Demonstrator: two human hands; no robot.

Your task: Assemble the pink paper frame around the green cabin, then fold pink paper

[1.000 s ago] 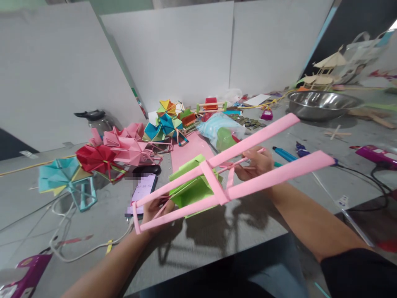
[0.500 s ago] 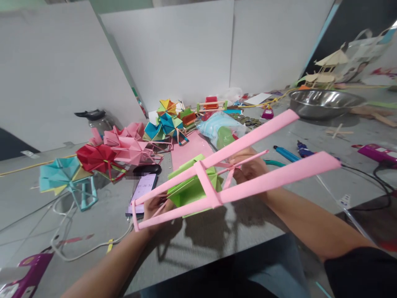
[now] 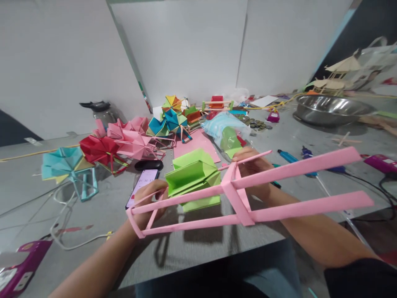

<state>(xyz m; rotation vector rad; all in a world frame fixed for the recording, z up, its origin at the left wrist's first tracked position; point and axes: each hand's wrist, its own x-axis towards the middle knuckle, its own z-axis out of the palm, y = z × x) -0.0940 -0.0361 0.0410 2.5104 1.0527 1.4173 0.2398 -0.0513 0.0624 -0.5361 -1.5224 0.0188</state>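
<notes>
A pink paper frame [image 3: 245,203] of long strips and cross bars is held up in front of me. A green folded-paper wheel [image 3: 195,174] with several open pockets sits between its sides. My left hand [image 3: 150,200] is closed around the frame's left end, near the wheel's left side. On the far side, my right hand [image 3: 252,163] grips the frame close to a thin pink rod that runs out from the wheel. Some fingers of both hands are hidden behind the paper. Two long pink strips stick out freely to the right.
Finished-looking paper wheels in teal [image 3: 63,159], red [image 3: 101,149] and pink [image 3: 133,142] stand on the left. A phone [image 3: 143,184] lies behind my left hand. Beyond are pink paper [image 3: 197,145], a plastic bag [image 3: 223,124], a steel bowl [image 3: 333,109] and a blue glue gun [image 3: 288,156].
The frame has turned and shifted to the right, its long strips now lower. The green wheel shows more of its open pockets. Both hands keep their grip.
</notes>
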